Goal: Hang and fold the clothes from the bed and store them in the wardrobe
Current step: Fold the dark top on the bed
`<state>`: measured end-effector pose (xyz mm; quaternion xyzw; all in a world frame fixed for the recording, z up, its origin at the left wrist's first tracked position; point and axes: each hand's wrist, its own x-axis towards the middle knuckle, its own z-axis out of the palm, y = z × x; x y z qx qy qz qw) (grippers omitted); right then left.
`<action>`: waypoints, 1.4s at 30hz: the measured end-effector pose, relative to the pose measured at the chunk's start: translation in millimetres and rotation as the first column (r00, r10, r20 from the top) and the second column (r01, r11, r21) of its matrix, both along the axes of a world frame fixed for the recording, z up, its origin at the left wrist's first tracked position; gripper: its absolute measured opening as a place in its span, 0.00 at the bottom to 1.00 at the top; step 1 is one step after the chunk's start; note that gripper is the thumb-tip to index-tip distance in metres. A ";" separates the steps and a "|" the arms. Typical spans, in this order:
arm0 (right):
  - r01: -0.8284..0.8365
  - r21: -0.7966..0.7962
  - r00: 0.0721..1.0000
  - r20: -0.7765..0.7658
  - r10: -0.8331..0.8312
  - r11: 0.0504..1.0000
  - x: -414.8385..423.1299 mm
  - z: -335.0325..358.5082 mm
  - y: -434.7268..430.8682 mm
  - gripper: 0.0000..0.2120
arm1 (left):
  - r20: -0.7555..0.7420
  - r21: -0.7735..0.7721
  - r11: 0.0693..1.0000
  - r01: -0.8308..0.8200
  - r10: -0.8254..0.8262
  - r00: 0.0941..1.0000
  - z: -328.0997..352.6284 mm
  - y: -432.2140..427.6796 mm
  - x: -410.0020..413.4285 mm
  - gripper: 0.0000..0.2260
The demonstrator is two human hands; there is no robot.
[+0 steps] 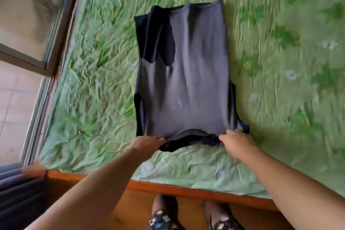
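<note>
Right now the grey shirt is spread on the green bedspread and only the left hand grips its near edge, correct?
Not quite: both hands grip it. The head view shows the left hand and the right hand each gripping the near edge of the grey shirt, which is spread on the green bedspread.

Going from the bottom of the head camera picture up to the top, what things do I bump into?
Dark flowery footwear → orange wooden bed edge → wrinkled green leafy bedspread → left hand and right hand, side by side, gripping the near hem → dark grey cloth top lying flat.
</note>
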<state>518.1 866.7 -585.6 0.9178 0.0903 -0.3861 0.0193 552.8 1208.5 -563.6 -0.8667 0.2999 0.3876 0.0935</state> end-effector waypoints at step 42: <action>0.728 0.548 0.415 0.128 -0.901 0.413 265.3 -93.8 -54.4 0.24 | 0.070 -0.457 0.176 -0.872 0.984 0.163 -107.3 50.9 249.4 0.14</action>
